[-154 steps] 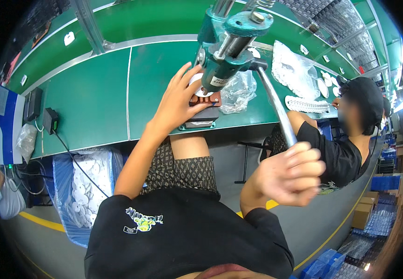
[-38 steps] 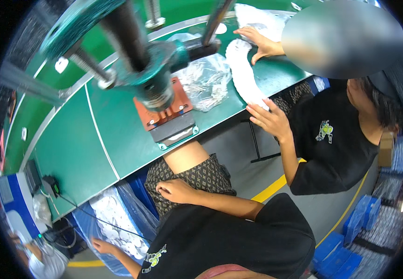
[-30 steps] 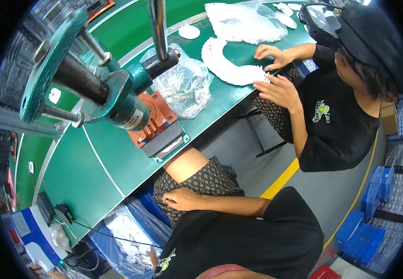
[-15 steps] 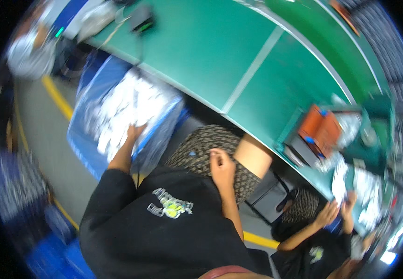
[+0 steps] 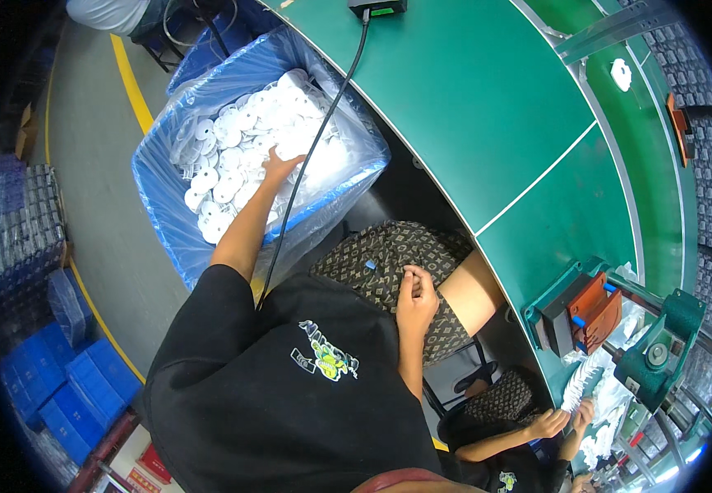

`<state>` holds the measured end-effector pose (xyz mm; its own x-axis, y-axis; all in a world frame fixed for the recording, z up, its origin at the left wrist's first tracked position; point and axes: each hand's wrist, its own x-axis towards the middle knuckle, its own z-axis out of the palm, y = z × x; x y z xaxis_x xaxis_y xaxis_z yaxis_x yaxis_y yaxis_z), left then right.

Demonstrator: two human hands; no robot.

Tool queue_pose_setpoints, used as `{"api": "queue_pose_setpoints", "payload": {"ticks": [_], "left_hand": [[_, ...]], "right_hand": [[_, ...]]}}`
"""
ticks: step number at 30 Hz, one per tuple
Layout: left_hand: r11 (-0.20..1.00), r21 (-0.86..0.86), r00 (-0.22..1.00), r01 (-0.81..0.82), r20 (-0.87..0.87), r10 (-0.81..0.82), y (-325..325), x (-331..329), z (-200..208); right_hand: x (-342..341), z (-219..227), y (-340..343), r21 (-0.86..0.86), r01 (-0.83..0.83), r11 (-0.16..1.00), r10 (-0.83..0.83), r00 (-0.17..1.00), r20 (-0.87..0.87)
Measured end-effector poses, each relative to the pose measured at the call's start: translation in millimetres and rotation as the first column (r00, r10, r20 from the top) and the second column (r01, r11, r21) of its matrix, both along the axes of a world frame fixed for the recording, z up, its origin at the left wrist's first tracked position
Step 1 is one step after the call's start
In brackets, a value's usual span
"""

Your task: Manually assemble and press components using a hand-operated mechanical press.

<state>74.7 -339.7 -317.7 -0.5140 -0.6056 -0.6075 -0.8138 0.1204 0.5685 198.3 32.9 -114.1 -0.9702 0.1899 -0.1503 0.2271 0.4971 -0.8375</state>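
My left arm stretches into a large blue bin lined with clear plastic. It is heaped with white round plastic parts, several with a hole in the middle. My left hand touches the heap, thumb and fingers apart; some fingertips are hidden among the parts. On my lap, over brown patterned shorts, my right hand rests loosely curled, and I see nothing in it. A black cable runs from a small black device across the bin to my side.
The green worktable lies to my right. On it stands a green hand press beside an orange block fixture. At lower right a co-worker's hands hold a row of white parts. Blue boxes are stacked at lower left.
The view has swung left and sharpened, so the bin and table sit farther right in it. My left hand stays in the white parts; my right hand stays curled on my lap.
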Motion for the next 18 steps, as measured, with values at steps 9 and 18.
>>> {"api": "queue_pose_setpoints", "payload": {"ticks": [9,18], "left_hand": [[0.92,0.104,0.887,0.378,-0.326,-0.327,7.6,2.5,8.9],[0.91,0.269,0.934,0.316,-0.258,-0.248,19.9,-19.6,37.4]], "right_hand": [[-0.1,-2.7,0.5,0.008,0.026,1.0,-0.027,0.999,0.024],[-6.3,4.1,-5.0,0.009,-0.014,1.0,0.014,1.0,0.022]]}}
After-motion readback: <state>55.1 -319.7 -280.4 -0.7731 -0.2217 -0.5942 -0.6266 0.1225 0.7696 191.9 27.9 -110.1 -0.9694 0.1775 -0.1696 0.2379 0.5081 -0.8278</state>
